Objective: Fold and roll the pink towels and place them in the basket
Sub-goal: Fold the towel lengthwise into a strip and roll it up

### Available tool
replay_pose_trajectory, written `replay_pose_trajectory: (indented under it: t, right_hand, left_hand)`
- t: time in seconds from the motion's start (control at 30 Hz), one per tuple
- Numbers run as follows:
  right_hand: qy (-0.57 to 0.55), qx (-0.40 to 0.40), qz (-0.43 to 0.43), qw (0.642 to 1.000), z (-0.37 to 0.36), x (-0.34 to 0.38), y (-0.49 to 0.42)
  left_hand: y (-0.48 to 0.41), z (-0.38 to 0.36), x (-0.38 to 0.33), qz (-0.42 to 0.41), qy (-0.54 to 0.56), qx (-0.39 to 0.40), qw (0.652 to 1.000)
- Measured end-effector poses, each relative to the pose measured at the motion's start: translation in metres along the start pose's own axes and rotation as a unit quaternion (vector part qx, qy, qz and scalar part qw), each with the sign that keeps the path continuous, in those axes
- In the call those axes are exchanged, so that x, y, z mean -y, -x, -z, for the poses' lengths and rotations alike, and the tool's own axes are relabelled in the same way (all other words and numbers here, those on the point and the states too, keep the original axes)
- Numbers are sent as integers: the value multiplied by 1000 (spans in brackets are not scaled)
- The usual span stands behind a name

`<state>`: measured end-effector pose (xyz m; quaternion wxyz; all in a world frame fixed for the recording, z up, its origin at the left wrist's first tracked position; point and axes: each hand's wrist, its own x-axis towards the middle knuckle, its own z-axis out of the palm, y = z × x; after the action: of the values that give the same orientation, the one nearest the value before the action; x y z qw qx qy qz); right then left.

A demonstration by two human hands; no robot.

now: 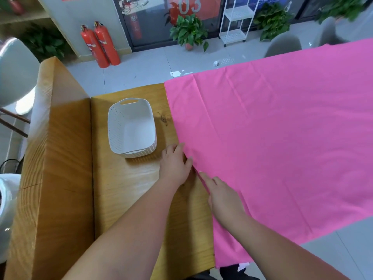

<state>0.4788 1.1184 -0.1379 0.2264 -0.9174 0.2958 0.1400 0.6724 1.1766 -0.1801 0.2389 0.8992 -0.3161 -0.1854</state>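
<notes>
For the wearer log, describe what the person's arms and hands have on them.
The left forearm and right forearm are bare, with no sleeve in view. The left hand and right hand show no glove, ring, watch or band.

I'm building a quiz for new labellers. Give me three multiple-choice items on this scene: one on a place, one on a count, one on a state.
1. Where does the white basket stand?
A) on the wooden table, left of the pink towel
B) on top of the towel
C) on the floor

2. How many red fire extinguishers stand by the wall?
A) one
B) two
C) three

3. What state is the basket in?
A) overturned
B) holding a rolled towel
C) upright and empty

Key: 1 A, it sits on bare wood beside the towel's edge; 2 B, two stand side by side; 3 C, its bare bottom shows.
</notes>
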Motion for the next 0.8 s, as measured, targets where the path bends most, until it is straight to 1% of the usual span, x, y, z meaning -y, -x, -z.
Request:
replay_pose_trajectory:
  t: [0.07, 0.13, 0.27, 0.37, 0.43, 0.57, 0.67, 0.8]
  right_hand:
    - [-16, -12, -15, 1000, -2, 0, 2]
    - [-26, -12, -28, 999, -1, 4, 4]
    - [-24, -2, -42, 999, 9, 14, 10]
    - [-26, 0, -35, 999, 16, 18, 18]
    - [-25, 0, -24, 999, 20, 20, 23]
    - [-32, 13, 5, 999, 28, 29, 32]
    - [-26, 27, 12, 999, 38, 34, 37]
    - [14, -1, -12, 1000, 67, 26, 47]
  left_hand:
    - [-9, 0, -9, 31, 67, 5, 997]
    - [-22, -1, -17, 55, 111, 21, 992]
    - [-47, 9, -38, 66, 102, 66, 990]
    - [-55, 18, -43, 76, 105, 60, 990]
    - [-52, 23, -39, 101, 138, 52, 984]
    - [-33, 35, -34, 124, 177, 37, 976]
    - [-32, 43, -34, 123, 209, 34, 969]
    - [-36, 61, -65, 106, 275, 39, 955]
